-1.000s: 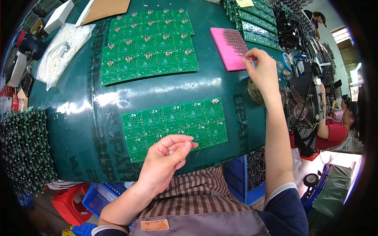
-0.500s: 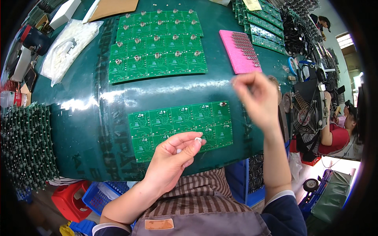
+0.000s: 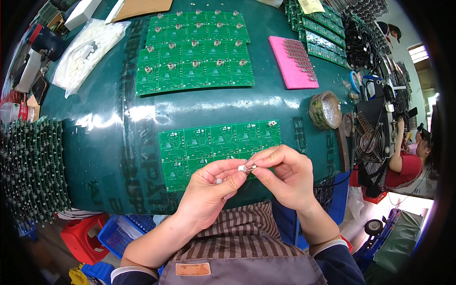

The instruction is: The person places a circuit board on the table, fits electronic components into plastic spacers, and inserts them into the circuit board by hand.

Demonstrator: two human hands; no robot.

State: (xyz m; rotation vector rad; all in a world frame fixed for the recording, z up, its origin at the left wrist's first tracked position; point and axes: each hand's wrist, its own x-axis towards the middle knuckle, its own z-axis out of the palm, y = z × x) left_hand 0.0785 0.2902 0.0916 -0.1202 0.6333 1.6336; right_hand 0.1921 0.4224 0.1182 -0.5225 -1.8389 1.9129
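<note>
In front of my body, both hands meet over the near edge of a green circuit board panel [image 3: 221, 142]. My left hand [image 3: 204, 192] pinches a small white plastic spacer [image 3: 242, 168] between thumb and forefinger; a second white piece [image 3: 219, 181] sits among its curled fingers. My right hand [image 3: 290, 179] is closed on a small component with thin wire leads [image 3: 253, 167], its leads at the spacer. Whether they have entered it is too small to tell. One component [image 3: 272, 123] stands at the panel's far right corner.
Farther off lie green panels [image 3: 194, 71] bearing several upright components. A pink foam block [image 3: 287, 71] holds rows of small parts. Also around are a tape roll [image 3: 326, 110], a bag of white pieces [image 3: 90, 52], stacked boards [image 3: 33, 171] and a fan [image 3: 369, 135]. Someone in red [image 3: 408, 166] sits at right.
My right hand has come down and left from near the pink foam to meet my left hand, bringing the leaded component to the spacer. The tape roll is now uncovered.
</note>
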